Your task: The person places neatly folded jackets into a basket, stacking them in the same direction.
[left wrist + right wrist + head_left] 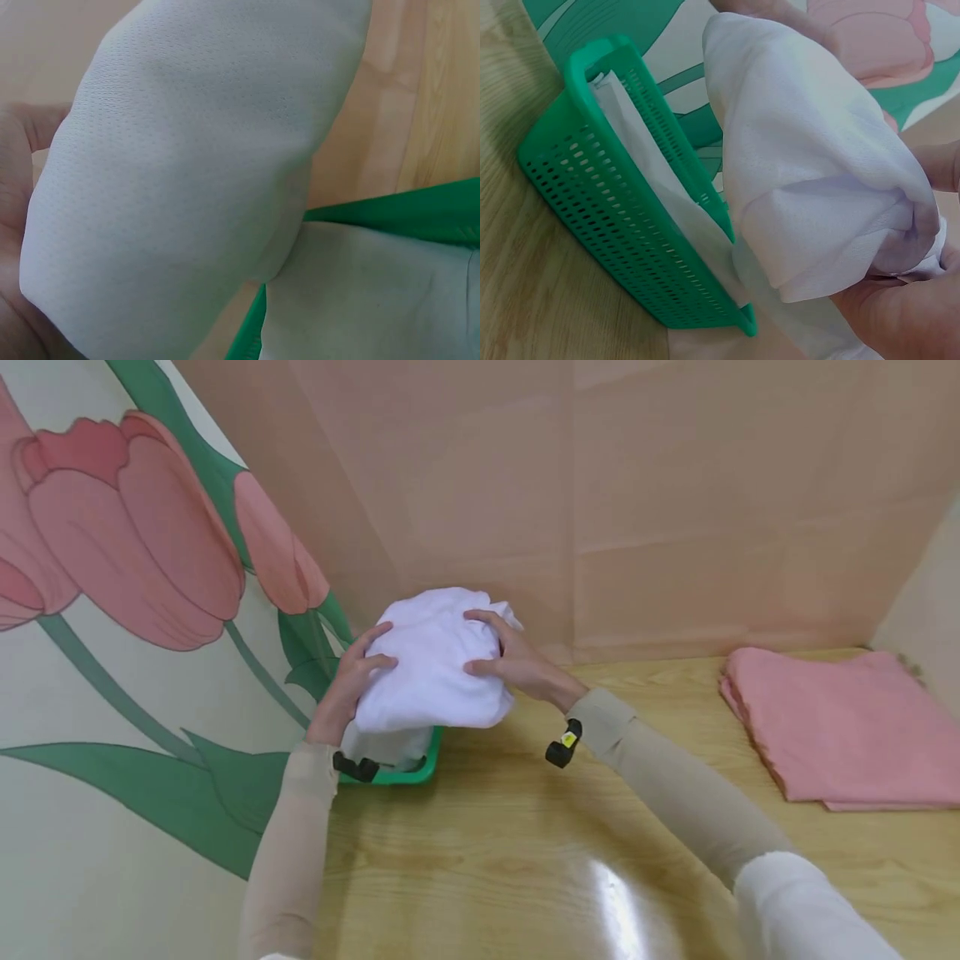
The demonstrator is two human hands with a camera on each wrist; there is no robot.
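As both hands clasp it from opposite sides, the left hand [348, 681] and right hand [521, 660] hold a soft, rounded bundle of white fabric [431, 668], the grip closed on it, each thumb and forefinger lying across its upper face. Slightly wider than deep in the head view, its long axis runs roughly sideways from hand to hand; a loose, crumpled corner points up and right, past the right fingertips. The bundle is above and partly over a rectangular, perforated green plastic basket [630, 225], in which more white cloth [656, 169] lies. Well apart, at the far right of the wood-grained desk [525, 852], rests a folded pink cloth [847, 731].
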